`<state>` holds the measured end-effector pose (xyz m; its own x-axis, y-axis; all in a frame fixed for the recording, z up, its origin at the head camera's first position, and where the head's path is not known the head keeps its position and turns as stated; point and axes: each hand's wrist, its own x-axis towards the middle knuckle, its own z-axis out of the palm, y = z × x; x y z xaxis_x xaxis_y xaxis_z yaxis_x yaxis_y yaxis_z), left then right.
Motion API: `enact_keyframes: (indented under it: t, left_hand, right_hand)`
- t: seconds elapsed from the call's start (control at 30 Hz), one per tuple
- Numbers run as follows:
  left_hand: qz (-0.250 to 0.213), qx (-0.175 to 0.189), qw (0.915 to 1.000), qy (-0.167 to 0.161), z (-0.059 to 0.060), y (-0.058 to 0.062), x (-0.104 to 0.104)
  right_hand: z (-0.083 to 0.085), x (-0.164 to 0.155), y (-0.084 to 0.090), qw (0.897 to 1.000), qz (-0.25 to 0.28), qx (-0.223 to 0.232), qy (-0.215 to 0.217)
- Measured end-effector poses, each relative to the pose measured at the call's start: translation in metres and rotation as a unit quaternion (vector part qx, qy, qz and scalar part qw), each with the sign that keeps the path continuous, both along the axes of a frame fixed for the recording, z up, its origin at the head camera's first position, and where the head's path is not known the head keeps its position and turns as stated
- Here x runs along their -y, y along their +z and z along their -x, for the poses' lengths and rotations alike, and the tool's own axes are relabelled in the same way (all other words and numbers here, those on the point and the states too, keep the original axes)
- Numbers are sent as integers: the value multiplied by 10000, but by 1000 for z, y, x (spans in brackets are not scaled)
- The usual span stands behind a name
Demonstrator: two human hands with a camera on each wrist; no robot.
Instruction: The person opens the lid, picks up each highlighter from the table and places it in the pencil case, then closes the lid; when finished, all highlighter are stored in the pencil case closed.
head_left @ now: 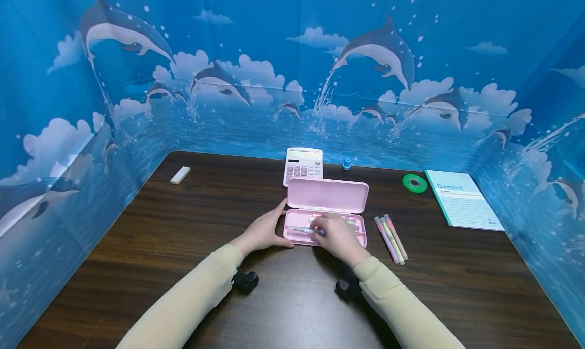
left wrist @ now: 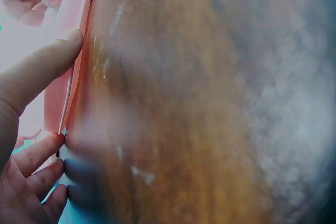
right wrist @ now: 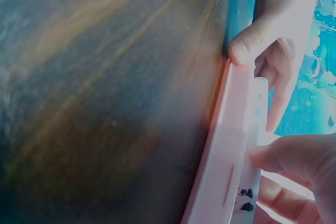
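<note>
While the left hand [head_left: 262, 232] grips the left end of a pink pencil case [head_left: 297, 218], thumb on the front corner and fingers round the side, the right hand [head_left: 338, 237] pinches a pale pen [head_left: 301, 229] between thumb and fingers. Pen runs lengthwise along the front part of the case; can't tell if it touches the bottom. Right wrist view shows a dark print on it. Case sits on the dark wooden table [head_left: 205, 201], ahead of the person, lid [head_left: 326, 195] up at the back. More pens [head_left: 352, 222] lie inside behind the right hand, partly hidden, count unclear. Calculator [head_left: 303, 166] is right behind the lid, small blue item [head_left: 347, 164] near it toward the table's back edge. Three markers [head_left: 391, 240] lie side by side just right of the case, slanted. Farther right, green tape roll [head_left: 408, 182] near a notepad [head_left: 463, 201] marked "Gambit". White eraser-like block [head_left: 180, 175] at back left, well apart. Blue dolphin curtain [head_left: 274, 34] round the table. Both sleeves [head_left: 183, 298] pale yellow.
</note>
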<state>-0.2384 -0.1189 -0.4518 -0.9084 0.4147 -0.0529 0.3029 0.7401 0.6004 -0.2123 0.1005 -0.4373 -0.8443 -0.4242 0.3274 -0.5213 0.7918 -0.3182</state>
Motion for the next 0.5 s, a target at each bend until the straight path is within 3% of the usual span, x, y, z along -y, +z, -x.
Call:
enact_keyframes:
  t: [0.5]
  left_hand:
    - [-20,0,10000,17,0,0,-2]
  right_hand:
    - [-2,-20,1,9992,169,70,-363]
